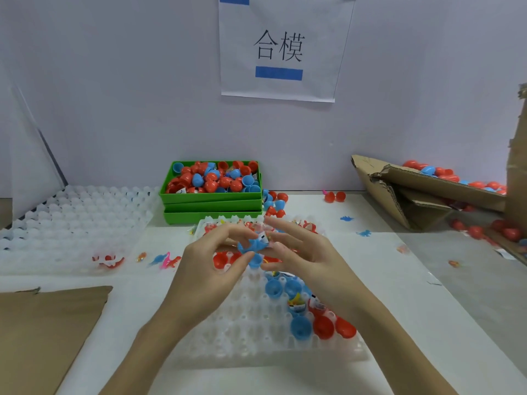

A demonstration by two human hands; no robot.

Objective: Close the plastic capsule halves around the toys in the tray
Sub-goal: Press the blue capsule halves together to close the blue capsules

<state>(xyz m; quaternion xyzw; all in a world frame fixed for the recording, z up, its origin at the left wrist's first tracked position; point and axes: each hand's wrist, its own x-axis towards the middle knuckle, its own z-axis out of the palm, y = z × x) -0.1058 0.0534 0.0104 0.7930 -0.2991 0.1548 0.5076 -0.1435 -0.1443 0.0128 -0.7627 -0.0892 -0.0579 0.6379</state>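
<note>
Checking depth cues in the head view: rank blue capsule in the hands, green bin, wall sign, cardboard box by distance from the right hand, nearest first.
1. Blue capsule: touching the right hand, held between both hands.
2. Green bin: behind the hands, slightly left.
3. Cardboard box: far right on the table.
4. Wall sign: up on the back wall.

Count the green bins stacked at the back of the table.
3 green bins, stacked against the wall behind the white tray: the top one holds red and blue capsule halves, two sit beneath it. More could hide underneath.
</note>
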